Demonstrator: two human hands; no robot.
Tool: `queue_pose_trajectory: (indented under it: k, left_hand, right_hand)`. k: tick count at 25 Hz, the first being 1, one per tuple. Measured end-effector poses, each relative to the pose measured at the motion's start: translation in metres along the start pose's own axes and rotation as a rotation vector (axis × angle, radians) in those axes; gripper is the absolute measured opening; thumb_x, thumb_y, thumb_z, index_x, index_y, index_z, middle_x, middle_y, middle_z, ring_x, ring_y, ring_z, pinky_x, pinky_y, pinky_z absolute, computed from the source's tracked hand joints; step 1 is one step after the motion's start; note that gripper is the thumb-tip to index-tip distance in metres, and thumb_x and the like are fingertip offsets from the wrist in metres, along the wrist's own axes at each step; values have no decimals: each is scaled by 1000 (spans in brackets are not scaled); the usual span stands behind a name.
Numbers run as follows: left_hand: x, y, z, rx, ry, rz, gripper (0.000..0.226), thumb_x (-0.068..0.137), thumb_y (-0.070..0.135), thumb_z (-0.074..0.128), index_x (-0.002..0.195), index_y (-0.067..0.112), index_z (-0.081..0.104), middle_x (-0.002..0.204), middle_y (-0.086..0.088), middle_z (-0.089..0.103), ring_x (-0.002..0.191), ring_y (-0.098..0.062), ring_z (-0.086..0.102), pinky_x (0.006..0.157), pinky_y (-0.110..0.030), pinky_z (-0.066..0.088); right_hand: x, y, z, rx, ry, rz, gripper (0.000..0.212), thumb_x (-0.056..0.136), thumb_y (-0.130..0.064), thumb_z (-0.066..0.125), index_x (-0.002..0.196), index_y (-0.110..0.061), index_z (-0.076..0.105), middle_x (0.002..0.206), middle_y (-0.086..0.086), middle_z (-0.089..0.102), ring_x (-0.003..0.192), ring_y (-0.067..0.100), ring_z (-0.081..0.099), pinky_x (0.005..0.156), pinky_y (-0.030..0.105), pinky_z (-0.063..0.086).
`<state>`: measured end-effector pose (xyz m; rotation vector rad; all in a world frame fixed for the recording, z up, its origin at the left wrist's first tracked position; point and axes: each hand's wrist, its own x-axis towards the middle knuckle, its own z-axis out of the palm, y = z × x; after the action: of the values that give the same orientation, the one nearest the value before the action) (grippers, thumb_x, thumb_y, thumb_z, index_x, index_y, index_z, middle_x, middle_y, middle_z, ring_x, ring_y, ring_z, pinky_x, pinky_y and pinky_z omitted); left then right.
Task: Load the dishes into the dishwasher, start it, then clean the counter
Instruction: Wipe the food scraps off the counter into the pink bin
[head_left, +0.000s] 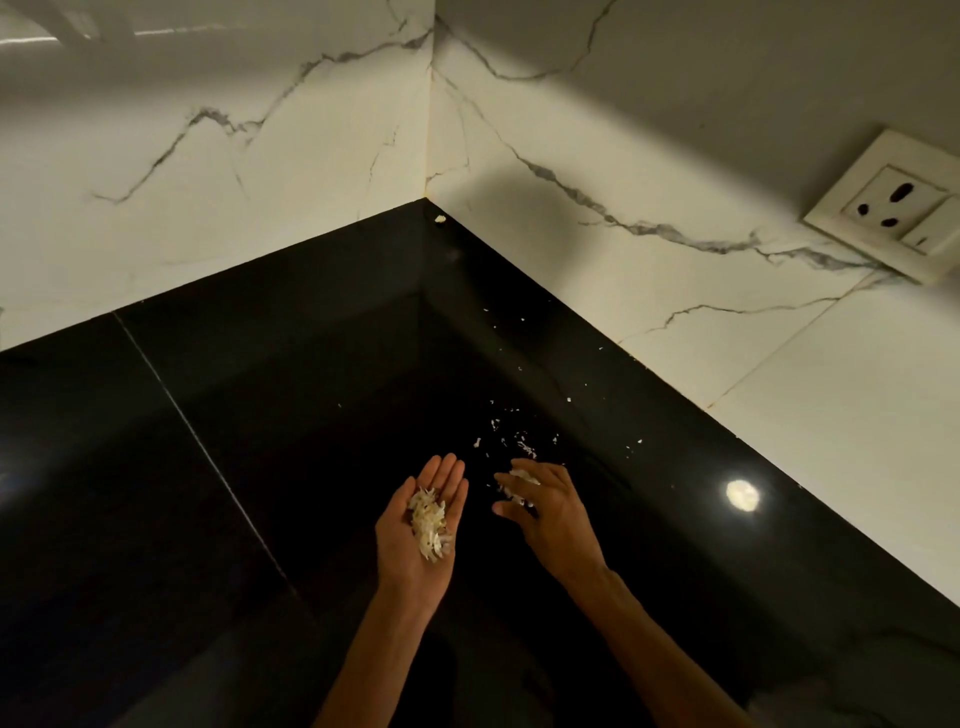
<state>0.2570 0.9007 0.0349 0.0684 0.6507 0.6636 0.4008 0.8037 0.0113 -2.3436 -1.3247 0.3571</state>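
Left hand (422, 525) palm-up cupping scraps (428, 525), right hand (540, 501) palm-down pinching crumbs (519, 486)

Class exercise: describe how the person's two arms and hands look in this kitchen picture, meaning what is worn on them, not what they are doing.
Both forearms are bare as far as the frame shows: no sleeves, gloves, watch or bracelets. The left hand and right hand show no rings that I can make out. Dim lighting hides finer detail.

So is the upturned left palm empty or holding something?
Holding something. The left hand lies palm up with straight fingers, and a small heap of pale food scraps rests on it above the glossy black stone counter.
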Motion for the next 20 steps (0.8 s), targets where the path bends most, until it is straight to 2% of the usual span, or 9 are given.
queue_pose_trajectory:
  k: [3, 4, 7, 9, 11, 13, 15, 17, 20]
  left_hand:
    - [0, 0, 0, 5, 4, -11, 39, 103, 26, 31, 123, 4, 57, 121, -15, 66, 113, -26, 64, 99, -38, 50]
    - [0, 0, 0, -2, 6, -15, 39, 103, 25, 32, 123, 4, 57, 121, -15, 66, 113, -26, 64, 100, -38, 49]
    - [-1, 0, 1, -13, 11, -18, 39, 103, 25, 31, 122, 3, 57, 121, -16, 66, 113, -27, 64, 101, -39, 44]
    - [-2, 0, 0, -7, 12, -21, 39, 103, 25, 31, 123, 3, 57, 121, -17, 66, 113, -28, 64, 101, -39, 44]
    - [-5, -1, -1, -12, 16, -32, 40, 103, 25, 31, 125, 2, 56, 123, -17, 65, 115, -28, 62, 100, -39, 44]
    - [-6, -2, -1, -13, 17, -37, 41, 103, 26, 31, 126, 1, 55, 122, -17, 65, 116, -28, 61, 99, -39, 45]
    - [-7, -6, 0, 22, 24, -39, 42, 104, 27, 30, 128, 2, 54, 121, -16, 66, 115, -27, 62, 96, -37, 45]
    - [-9, -11, -1, 84, 36, -55, 42, 104, 27, 29, 128, 4, 55, 120, -14, 67, 114, -24, 63, 93, -36, 46]
    - [-14, -16, 3, 142, 23, -129, 42, 103, 31, 28, 123, 8, 58, 124, -13, 65, 115, -22, 61, 96, -37, 43]
  right_hand:
    - [-10, -14, 16, 38, 227, 37, 26, 89, -11, 68, 114, -15, 71, 122, -1, 64, 114, 11, 53, 87, 5, 37]
    - [-12, -17, 18, 33, 255, 37, 22, 88, -7, 67, 109, -13, 73, 116, -1, 66, 107, 10, 56, 84, 6, 40]
    - [-10, -19, 19, 10, 253, 29, 19, 87, -2, 65, 100, -14, 72, 103, -3, 67, 95, 8, 58, 78, 21, 53]
    - [-8, -22, 18, 3, 241, 68, 21, 86, 3, 63, 93, -14, 73, 95, -4, 67, 89, 8, 59, 74, 20, 53]
    - [-8, -29, 14, 167, 220, 207, 23, 85, 5, 64, 84, -16, 73, 87, -7, 69, 81, 4, 64, 73, 19, 55]
    - [-11, -41, 0, 508, 169, 427, 18, 86, -3, 69, 80, -19, 75, 81, -7, 73, 77, 5, 68, 73, 22, 57]
    - [-18, -61, -13, 780, 125, 507, 18, 86, -7, 71, 80, -24, 75, 82, -4, 75, 80, 9, 70, 72, 21, 56]
    - [-26, -85, -17, 826, 118, 437, 17, 87, -6, 70, 85, -22, 76, 84, -4, 75, 82, 8, 71, 74, 20, 56]
    - [-38, -111, -14, 535, 200, 230, 12, 89, -7, 68, 93, -15, 75, 89, -3, 74, 85, 1, 67, 74, 10, 51]
